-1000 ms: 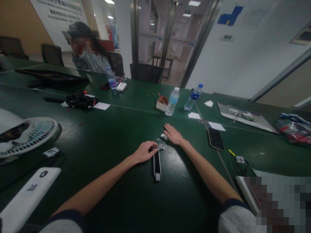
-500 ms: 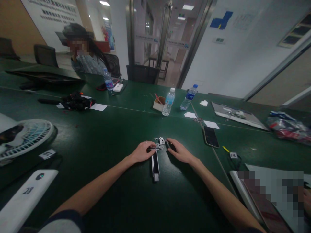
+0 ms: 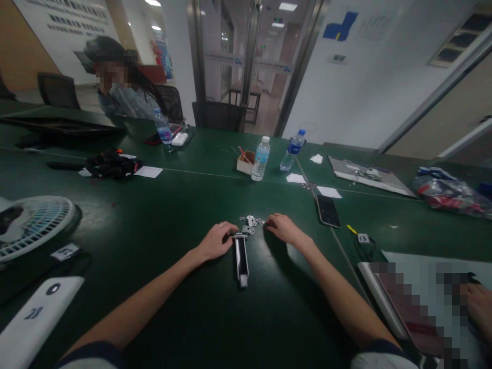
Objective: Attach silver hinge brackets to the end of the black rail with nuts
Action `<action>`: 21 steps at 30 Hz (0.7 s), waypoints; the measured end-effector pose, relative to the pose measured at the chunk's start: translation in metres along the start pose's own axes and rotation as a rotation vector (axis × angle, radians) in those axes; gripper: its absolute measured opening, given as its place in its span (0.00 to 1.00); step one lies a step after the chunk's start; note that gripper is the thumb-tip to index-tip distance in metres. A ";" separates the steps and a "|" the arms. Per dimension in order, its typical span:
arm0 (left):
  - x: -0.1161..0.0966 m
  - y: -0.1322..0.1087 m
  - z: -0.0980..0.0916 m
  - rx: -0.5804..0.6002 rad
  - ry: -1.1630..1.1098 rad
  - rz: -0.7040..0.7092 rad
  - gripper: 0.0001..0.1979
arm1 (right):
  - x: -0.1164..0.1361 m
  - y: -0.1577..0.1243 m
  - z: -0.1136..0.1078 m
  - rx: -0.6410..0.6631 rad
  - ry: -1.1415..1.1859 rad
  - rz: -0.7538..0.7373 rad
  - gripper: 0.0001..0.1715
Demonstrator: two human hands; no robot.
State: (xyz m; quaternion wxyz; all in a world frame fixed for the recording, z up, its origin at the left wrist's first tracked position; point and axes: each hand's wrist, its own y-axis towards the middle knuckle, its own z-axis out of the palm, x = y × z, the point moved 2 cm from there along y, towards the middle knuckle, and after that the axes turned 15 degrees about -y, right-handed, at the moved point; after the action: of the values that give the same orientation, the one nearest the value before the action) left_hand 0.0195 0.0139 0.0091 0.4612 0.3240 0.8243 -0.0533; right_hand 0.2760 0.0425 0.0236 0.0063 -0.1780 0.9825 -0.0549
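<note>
On the green table lies a long narrow silver-edged piece (image 3: 241,260) with a dark inside and a pale block at its near end. My left hand (image 3: 218,240) is at its upper left, thumb and fingers closed around something small and dark I cannot make out. Just beyond are small metal plates with holes (image 3: 249,224) and several small ring-like metal parts (image 3: 259,221). My right hand (image 3: 284,228) rests to their right, its fingers curled down and pinched together at the table; what is between them is hidden.
Farther off stand a small box (image 3: 245,164) and water bottles (image 3: 261,159). A phone (image 3: 328,210) lies to the right. At the left are a white fan (image 3: 34,225) and a white case marked 28 (image 3: 36,318). Another person's hand (image 3: 480,305) is at the right edge.
My left hand has drawn left off the metal plates. My right hand's fingers have curled in, uncovering small ring-like parts. The view has shifted slightly.
</note>
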 end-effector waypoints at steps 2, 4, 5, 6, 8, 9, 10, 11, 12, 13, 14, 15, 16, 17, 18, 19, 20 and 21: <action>0.001 0.001 0.001 -0.001 0.032 -0.014 0.13 | -0.001 -0.001 0.001 -0.006 0.004 0.008 0.09; 0.002 0.002 0.001 0.010 0.048 -0.006 0.11 | -0.002 -0.001 0.002 -0.005 0.005 0.009 0.08; 0.001 0.003 0.002 0.013 0.047 0.002 0.11 | -0.003 0.000 0.002 -0.002 0.006 0.006 0.08; 0.001 0.003 0.001 0.015 0.040 0.010 0.11 | -0.003 0.000 0.003 -0.001 0.009 0.001 0.08; 0.000 0.002 0.001 0.028 0.022 0.020 0.11 | -0.004 0.001 0.004 -0.004 0.012 -0.015 0.09; 0.000 0.002 0.001 0.037 0.016 0.024 0.11 | -0.004 0.002 0.004 -0.001 0.013 -0.025 0.08; 0.000 0.002 0.001 0.050 0.015 0.029 0.11 | -0.003 0.002 0.004 0.006 0.014 -0.036 0.08; -0.001 0.001 0.001 0.063 0.018 0.034 0.11 | -0.002 0.002 0.004 0.018 0.014 -0.042 0.08; -0.001 0.001 0.001 0.073 0.023 0.039 0.11 | -0.001 0.002 0.005 0.034 0.013 -0.045 0.07; -0.001 0.000 0.001 0.082 0.028 0.044 0.10 | 0.001 0.002 0.005 0.049 0.010 -0.045 0.06; -0.002 0.000 0.002 0.090 0.031 0.047 0.10 | 0.002 0.002 0.005 0.060 0.003 -0.044 0.05; -0.002 0.000 0.002 0.095 0.032 0.049 0.10 | 0.004 0.002 0.004 0.066 -0.008 -0.042 0.05; -0.002 0.000 0.002 0.096 0.032 0.051 0.10 | 0.005 0.001 0.004 0.069 -0.021 -0.043 0.05; -0.002 0.000 0.002 0.094 0.032 0.052 0.10 | 0.007 0.000 0.004 0.072 -0.034 -0.046 0.05; -0.002 0.000 0.002 0.094 0.033 0.052 0.10 | 0.008 -0.001 0.004 0.077 -0.046 -0.052 0.05; -0.002 0.000 0.002 0.093 0.034 0.051 0.10 | 0.010 -0.002 0.003 0.083 -0.057 -0.059 0.06; -0.002 0.000 0.002 0.091 0.034 0.052 0.10 | 0.011 -0.004 0.003 0.089 -0.067 -0.068 0.06; -0.002 0.000 0.003 0.090 0.033 0.053 0.10 | 0.012 -0.006 0.002 0.092 -0.076 -0.076 0.07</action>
State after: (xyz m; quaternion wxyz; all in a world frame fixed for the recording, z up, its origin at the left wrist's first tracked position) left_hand 0.0218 0.0119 0.0090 0.4339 0.3669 0.8197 -0.0726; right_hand 0.2669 0.0326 0.0226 0.0494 -0.2164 0.9706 -0.0934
